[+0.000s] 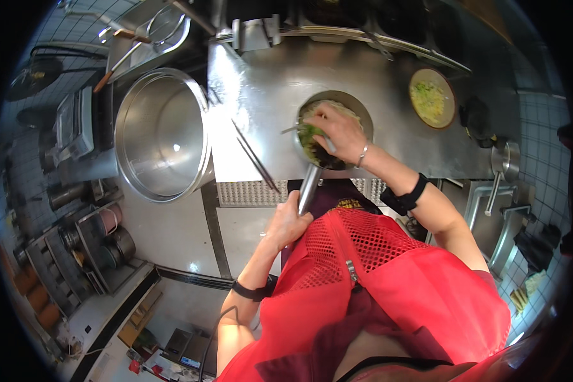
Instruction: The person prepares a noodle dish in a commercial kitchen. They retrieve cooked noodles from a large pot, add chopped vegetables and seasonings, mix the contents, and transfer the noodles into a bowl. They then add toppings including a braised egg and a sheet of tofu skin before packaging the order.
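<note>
My left hand is wrapped around the long metal handle of a saucepan on the steel counter. Over the pan's mouth, my right hand holds a slim metal utensil, whose kind I cannot make out. Pale strands like noodles and chopped green pieces lie in the pan, partly hidden by that hand. A pair of dark chopsticks rests left of the pan, with ends past the counter's front edge.
A large, deep steel pot stands at the left. Toward the right of the counter is a bowl of yellow and green food. A small metal pan sits beyond it. Strainers with wooden handles lie at the upper left.
</note>
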Tool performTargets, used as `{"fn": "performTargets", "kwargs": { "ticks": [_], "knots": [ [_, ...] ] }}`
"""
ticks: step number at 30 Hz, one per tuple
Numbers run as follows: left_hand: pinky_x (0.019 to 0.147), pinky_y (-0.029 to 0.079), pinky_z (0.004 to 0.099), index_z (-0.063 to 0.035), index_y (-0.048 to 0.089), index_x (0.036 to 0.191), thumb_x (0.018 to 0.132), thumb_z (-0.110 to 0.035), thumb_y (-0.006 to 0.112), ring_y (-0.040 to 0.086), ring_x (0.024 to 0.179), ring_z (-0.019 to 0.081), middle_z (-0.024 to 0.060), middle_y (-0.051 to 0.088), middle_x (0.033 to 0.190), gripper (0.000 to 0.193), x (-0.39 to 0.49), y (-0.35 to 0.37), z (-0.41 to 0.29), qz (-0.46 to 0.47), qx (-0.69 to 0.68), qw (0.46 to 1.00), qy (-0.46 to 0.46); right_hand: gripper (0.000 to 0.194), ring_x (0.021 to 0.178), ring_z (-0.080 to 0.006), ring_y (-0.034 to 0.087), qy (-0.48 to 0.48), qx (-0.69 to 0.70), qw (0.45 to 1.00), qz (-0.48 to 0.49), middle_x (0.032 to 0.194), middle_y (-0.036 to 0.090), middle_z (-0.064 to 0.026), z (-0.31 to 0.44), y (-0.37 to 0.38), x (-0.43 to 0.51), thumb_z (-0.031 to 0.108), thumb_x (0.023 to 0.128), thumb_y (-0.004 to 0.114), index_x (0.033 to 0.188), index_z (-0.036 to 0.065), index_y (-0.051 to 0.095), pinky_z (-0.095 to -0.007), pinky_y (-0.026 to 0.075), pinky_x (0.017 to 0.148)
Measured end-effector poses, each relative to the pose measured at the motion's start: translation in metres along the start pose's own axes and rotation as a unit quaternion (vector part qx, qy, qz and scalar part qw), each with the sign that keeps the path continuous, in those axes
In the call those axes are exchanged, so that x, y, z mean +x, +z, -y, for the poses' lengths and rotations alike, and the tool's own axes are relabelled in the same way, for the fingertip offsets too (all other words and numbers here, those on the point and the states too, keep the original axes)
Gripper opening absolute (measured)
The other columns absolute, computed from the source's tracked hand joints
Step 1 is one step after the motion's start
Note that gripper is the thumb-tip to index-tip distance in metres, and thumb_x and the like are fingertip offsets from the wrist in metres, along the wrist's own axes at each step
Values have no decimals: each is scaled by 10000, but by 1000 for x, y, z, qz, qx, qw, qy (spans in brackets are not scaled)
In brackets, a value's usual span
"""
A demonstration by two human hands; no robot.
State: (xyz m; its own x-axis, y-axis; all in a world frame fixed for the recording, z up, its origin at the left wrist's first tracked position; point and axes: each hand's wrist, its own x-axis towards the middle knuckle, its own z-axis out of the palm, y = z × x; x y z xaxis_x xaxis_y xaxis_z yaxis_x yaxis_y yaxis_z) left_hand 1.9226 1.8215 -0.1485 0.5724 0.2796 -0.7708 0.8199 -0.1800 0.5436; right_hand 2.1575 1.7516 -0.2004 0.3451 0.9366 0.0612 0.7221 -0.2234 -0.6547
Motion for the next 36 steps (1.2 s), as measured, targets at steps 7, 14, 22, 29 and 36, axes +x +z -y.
{"fn": "performTargets", "kwargs": {
  "ticks": [7,14,22,29,36],
  "knots": [
    [817,509,522,-5,460,1176,804,-197,667,649,929,480,335,644,933,467,19,-18,64,3,-46,997,56,180,957,-321,621,-18,-139,989,48,1034,614,-127,33,50,45,105,751,642,924,61,628,-427,542,767],
    [807,517,531,-26,459,1181,777,-159,617,646,907,494,329,652,893,454,44,-56,98,-48,-35,995,83,93,727,-197,647,203,86,973,-66,887,643,-78,34,-28,29,80,882,630,911,20,695,-326,534,714],
    [794,515,500,-46,476,1205,801,-178,634,643,884,485,301,653,929,453,69,-64,115,-10,-59,994,90,197,605,-120,642,310,341,849,-257,730,662,-36,35,25,24,176,946,657,925,-12,712,-239,510,551],
    [763,501,511,-46,448,1165,812,-163,622,639,843,489,293,645,875,411,64,-69,107,-10,-41,995,95,257,597,-132,653,325,289,856,-279,733,668,-62,36,20,41,213,955,652,889,-32,689,-251,527,554],
    [725,500,507,-36,437,1147,806,-164,626,642,794,478,294,633,829,409,59,-60,100,-27,-8,996,80,195,598,-103,628,293,395,860,-135,746,667,-34,39,45,37,195,943,662,909,7,700,-235,505,548]
  ]
}}
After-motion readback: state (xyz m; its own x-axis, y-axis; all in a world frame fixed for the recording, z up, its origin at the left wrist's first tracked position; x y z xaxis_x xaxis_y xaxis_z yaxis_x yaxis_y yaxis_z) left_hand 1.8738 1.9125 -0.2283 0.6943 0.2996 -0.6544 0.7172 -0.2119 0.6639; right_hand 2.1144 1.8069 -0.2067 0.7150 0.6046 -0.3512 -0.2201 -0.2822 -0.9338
